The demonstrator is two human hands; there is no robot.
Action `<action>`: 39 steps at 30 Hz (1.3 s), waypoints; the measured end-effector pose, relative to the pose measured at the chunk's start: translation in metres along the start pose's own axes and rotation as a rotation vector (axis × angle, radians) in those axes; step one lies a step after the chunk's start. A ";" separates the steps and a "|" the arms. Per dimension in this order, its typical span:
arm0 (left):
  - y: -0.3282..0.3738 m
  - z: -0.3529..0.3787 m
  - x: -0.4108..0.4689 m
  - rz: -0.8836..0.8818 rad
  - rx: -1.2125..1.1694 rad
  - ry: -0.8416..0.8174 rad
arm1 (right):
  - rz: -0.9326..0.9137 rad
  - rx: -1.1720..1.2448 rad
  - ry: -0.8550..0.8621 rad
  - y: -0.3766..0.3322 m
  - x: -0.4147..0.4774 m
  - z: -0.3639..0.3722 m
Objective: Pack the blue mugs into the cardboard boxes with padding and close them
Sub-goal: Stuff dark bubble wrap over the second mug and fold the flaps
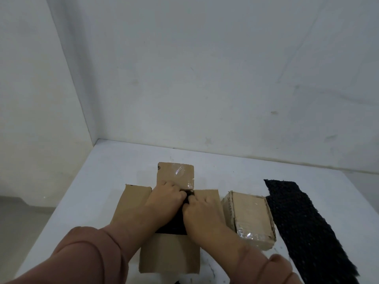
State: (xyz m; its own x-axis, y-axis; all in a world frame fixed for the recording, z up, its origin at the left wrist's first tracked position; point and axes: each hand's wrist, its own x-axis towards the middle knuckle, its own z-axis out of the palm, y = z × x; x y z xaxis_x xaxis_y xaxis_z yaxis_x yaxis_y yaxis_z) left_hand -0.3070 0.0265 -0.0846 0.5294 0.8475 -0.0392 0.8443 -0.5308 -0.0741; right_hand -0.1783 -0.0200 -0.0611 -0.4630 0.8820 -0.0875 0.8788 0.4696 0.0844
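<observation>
Cardboard box [170, 255] open, left hand [164, 199] and right hand [202, 210] pinching black padding [172, 226] inside, printed mark [159, 167] unreadable

Left hand [164, 199]: fingers [174, 191] curled, gripping black padding [172, 226].
Right hand [203, 210]: fingers meet the left's, gripping the same padding.
Open box [170, 257]: flaps spread around the fingers.
Closed box [250, 216]: right of the fingers, on the bench [86, 193].
Loose padding sheet [303, 222]: farther right.
</observation>
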 end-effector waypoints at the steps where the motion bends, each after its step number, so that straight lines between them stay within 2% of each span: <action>1: -0.002 0.000 -0.001 0.008 -0.011 0.005 | -0.019 -0.025 -0.013 0.000 0.001 -0.001; 6: -0.003 -0.005 -0.009 0.102 0.017 0.104 | -0.059 -0.041 -0.064 0.003 0.008 -0.002; 12: 0.000 0.000 -0.004 0.050 0.056 0.189 | 0.050 -0.065 -0.020 0.001 0.008 -0.001; 14: -0.001 0.004 -0.003 0.009 0.053 0.198 | 0.064 -0.061 -0.022 0.001 0.006 0.000; 18: 0.001 0.009 0.000 -0.215 0.003 0.156 | 0.163 -0.023 0.060 0.001 0.007 0.006; 20: 0.001 0.016 0.004 -0.253 -0.028 0.107 | 0.210 0.107 0.007 0.002 0.010 0.009; 22: -0.002 0.018 0.008 -0.227 -0.074 0.100 | 0.182 0.128 -0.052 0.005 0.014 0.011; 24: -0.006 0.016 0.010 -0.191 -0.125 0.120 | 0.074 0.092 -0.068 0.009 0.015 0.008; 27: -0.013 0.013 0.007 -0.127 -0.236 0.130 | -0.098 -0.052 -0.089 0.015 0.015 -0.002; 29: -0.018 0.013 0.003 -0.157 -0.281 0.150 | -0.155 -0.156 -0.071 0.017 0.017 -0.005; 34: -0.025 0.016 0.002 -0.255 -0.383 0.119 | -0.138 -0.132 -0.121 0.020 0.026 -0.008; 39: -0.030 0.019 0.011 -0.172 -0.365 0.105 | -0.092 -0.158 -0.173 0.012 0.028 -0.003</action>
State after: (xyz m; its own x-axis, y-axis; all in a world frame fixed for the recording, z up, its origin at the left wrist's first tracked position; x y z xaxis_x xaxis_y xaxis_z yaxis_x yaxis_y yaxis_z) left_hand -0.3286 0.0518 -0.1015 0.3680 0.9286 0.0465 0.8853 -0.3653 0.2877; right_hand -0.1814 0.0101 -0.0592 -0.5014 0.8222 -0.2694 0.7987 0.5596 0.2213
